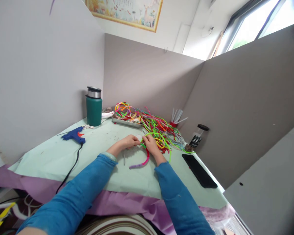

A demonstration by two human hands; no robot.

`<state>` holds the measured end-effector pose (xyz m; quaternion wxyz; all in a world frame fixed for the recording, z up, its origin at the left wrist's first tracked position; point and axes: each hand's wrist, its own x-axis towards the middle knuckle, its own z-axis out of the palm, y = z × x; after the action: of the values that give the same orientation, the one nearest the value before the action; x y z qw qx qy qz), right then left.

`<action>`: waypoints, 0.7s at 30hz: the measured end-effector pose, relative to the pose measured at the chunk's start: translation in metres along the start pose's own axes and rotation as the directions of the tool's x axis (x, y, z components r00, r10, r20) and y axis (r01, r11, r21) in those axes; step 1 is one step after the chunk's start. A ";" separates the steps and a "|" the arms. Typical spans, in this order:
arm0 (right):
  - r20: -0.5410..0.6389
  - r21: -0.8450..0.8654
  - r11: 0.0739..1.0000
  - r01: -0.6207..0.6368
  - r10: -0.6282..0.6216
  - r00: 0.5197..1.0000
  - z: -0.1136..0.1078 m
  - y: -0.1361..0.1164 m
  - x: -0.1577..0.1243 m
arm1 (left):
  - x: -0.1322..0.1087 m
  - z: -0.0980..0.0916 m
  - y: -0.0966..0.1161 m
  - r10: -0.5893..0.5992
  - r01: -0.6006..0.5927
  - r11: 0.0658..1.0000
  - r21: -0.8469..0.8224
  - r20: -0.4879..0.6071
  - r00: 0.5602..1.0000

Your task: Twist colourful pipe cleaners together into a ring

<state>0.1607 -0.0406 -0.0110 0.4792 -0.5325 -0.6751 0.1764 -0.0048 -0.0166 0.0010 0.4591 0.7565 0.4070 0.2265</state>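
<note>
My left hand (127, 142) and my right hand (150, 144) meet over the pale green table cover (51, 156), fingers curled and pinching a green pipe cleaner (143, 145) between them. A pink and purple fuzzy curved band (140, 164) lies on the table just below my right hand. Right behind my hands is a tangled pile of coloured pipe cleaners (159, 129). Both arms wear blue sleeves.
A blue glue gun (74, 134) with a black cord lies at the left. A green flask (94, 106) stands at the back, beside a metal tray (126, 121) of more pipe cleaners. A black phone (199, 170) lies right, a dark-capped jar (198, 137) behind it. Grey partitions wall the desk.
</note>
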 end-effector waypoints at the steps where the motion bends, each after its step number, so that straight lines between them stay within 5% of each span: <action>1: 0.000 0.001 1.000 -0.003 0.003 1.000 0.000 0.000 0.000 | -0.001 0.001 0.001 0.004 -0.004 1.000 0.000 -0.006 1.000; 14: 0.019 0.029 1.000 -0.006 0.005 1.000 0.000 -0.001 -0.001 | -0.003 0.003 0.011 0.020 -0.015 0.998 0.053 -0.090 0.996; 21: 0.007 0.007 1.000 -0.014 0.014 1.000 -0.001 -0.002 0.000 | -0.004 0.002 0.009 -0.029 0.029 0.999 -0.027 -0.004 1.000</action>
<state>0.1607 -0.0412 -0.0093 0.4776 -0.5348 -0.6723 0.1841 -0.0020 -0.0230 0.0079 0.4718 0.7437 0.4157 0.2268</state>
